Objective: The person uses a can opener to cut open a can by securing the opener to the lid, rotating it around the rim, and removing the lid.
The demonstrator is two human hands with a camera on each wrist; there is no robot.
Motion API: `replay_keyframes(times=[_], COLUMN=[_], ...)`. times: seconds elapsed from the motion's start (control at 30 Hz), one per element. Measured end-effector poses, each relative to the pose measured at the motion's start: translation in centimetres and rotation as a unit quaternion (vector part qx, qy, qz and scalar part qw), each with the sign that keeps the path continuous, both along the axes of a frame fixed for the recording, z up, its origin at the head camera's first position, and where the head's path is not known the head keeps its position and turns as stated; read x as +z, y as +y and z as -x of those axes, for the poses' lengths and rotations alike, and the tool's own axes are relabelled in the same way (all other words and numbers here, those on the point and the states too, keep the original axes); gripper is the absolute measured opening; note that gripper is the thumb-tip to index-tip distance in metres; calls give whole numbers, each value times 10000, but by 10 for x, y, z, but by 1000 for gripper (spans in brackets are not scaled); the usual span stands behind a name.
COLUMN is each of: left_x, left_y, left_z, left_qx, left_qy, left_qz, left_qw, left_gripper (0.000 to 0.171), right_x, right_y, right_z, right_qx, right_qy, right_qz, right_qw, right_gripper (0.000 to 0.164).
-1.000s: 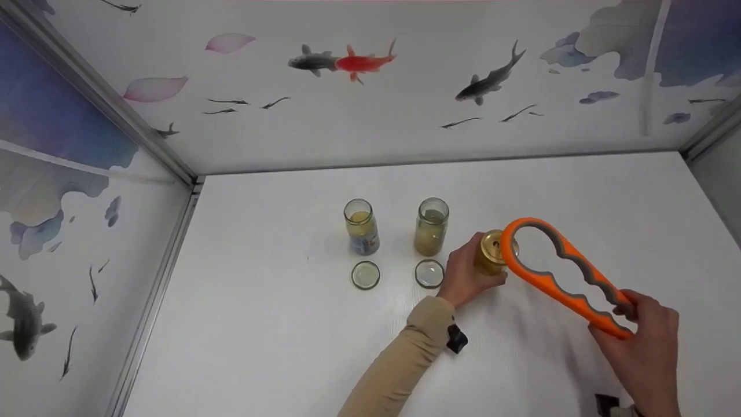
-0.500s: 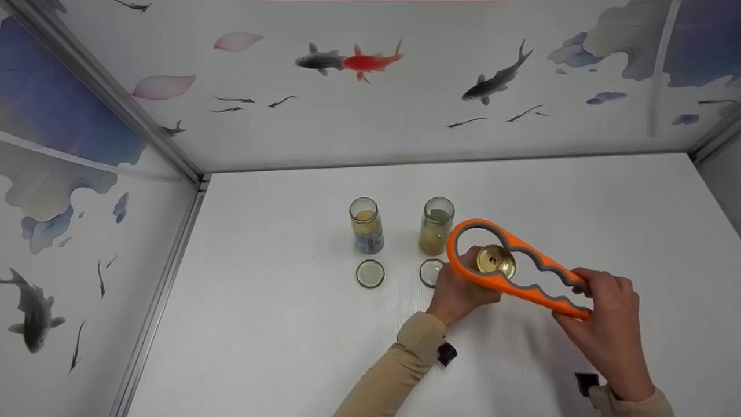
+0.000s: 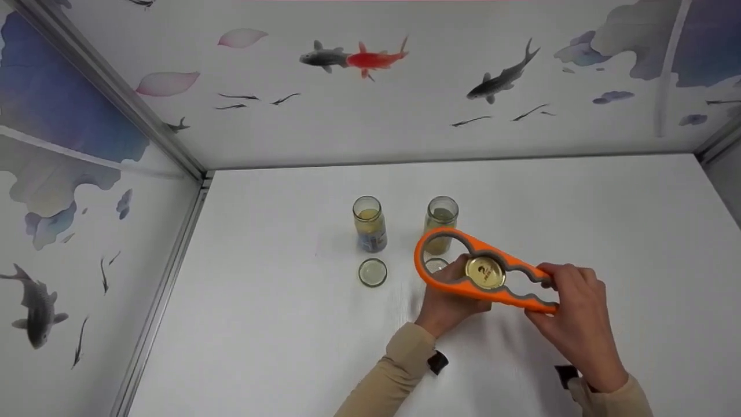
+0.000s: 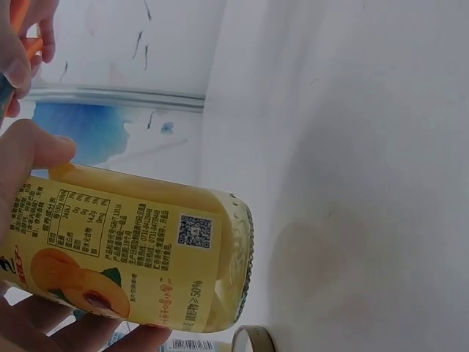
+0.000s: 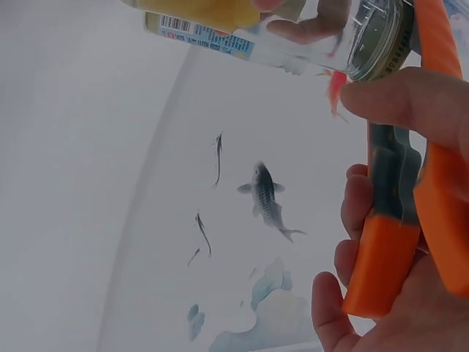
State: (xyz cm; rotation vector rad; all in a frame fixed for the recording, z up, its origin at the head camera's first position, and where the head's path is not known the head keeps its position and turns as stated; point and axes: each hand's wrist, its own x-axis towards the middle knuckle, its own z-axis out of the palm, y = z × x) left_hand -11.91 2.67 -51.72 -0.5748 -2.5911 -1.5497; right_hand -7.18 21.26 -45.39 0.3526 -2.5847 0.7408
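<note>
1. While the left hand grips the labelled jar above the tabletop, the right hand clasps the orange opener around the jar's gold lid.
2. Two uncapped jars stand beyond.

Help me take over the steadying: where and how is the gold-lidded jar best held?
Probably round the lower half of the jar, from the labelled side facing the left wrist view. That round body lies bare down to the glass base, whereas the left hand wraps nearer the gold lid, which sits within the orange opener.
</note>
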Motion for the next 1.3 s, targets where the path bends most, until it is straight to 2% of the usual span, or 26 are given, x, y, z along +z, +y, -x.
replay_keyframes(times=[0.17,0.37,0.53,0.7,0.8,0.97,1.13,1.2,1.3], left_x=[-3,-5,-4,-1,1,5,5,5,7], left_y=[-9,-21,-30,-35,-35,-37,-41,-41,-41], left_z=[-6,-11,-14,-17,-15,-16,-17,-16,-14], left_qx=[46,-17,58,104,-125,-706,-877,-1134,-1817], left_qy=[-51,-57,-87,-212,-140,185,383,303,180], left_qz=[-449,-1040,-1036,-546,-423,-159,306,200,35], left_qw=[9990,9946,9946,9982,9989,9972,9949,9929,9832], left_gripper=[60,63,64,62,60,61,61,61,57], right_x=[-1,1,8,16,18,19,16,15,13], right_y=[-5,-6,-3,-1,1,4,5,5,7], right_z=[1,1,2,1,1,2,7,9,10], right_qx=[201,827,1281,1294,1293,1297,1365,1411,1493], right_qy=[-58,-273,-650,-1341,-1362,-1090,-602,-493,-511], right_qz=[-116,-111,-205,-354,-512,-642,-747,-779,-806], right_qw=[9997,9961,9894,9818,9809,9834,9860,9857,9842], right_gripper=[62,62,61,66,67,70,68,65,63])
